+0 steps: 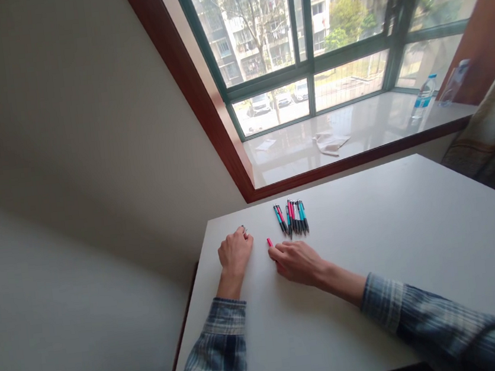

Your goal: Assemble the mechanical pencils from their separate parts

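Observation:
My left hand (236,251) is closed above the left part of the white table (369,231). A small dark and silvery tip pokes out past its fingers; the rest is hidden, and I cannot tell what it is. My right hand (298,260) pinches a pink pen barrel (269,242), of which mainly the upper end shows between thumb and fingers. Just beyond my right hand lie several pens (296,217) side by side, in pink, blue and white with dark grips. A smaller group of pens (280,220) lies at their left, slightly slanted.
The wall (97,196) stands close along the table's left side. Behind the table is a window sill (289,160) with a crumpled cloth (331,143), a flat white paper (265,145) and a water bottle (424,97). A curtain (486,122) hangs at the right.

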Tool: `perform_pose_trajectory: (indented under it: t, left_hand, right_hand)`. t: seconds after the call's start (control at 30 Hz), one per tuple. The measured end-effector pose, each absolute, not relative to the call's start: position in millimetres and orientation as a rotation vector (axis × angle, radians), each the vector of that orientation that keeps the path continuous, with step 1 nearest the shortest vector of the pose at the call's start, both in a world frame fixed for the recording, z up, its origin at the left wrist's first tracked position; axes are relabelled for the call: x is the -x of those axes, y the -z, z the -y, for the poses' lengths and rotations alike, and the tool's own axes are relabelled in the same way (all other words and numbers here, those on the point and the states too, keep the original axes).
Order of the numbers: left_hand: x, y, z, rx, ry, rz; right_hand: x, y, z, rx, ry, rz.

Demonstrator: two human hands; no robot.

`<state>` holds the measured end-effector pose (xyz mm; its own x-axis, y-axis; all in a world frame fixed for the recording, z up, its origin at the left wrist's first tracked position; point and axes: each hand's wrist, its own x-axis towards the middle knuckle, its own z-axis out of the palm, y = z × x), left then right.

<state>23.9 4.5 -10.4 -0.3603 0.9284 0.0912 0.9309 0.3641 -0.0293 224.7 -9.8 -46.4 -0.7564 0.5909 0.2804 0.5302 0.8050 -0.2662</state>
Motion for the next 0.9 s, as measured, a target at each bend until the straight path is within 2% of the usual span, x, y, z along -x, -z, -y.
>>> perform_pose_trajectory:
  t: [0.23, 0.43, 0.67, 0.9]
  left_hand:
    - [0, 7, -5, 1.749, 0.328, 2.565]
    - [32, 13, -19, 1.640, 0.985, 2.672]
    - [45, 23, -24, 1.512, 0.958, 2.815]
    - [33, 21, -18, 1.672, 0.902, 2.751]
  right_hand:
    - [-187, 44, -9, 0.981, -0.401, 2.537]
    - [-168, 43, -27, 0.999, -0.493, 2.464]
    - [-168, 46, -30, 0.950, -0.555, 2.406]
    - [-174, 49, -28, 0.870, -0.567, 2.415]
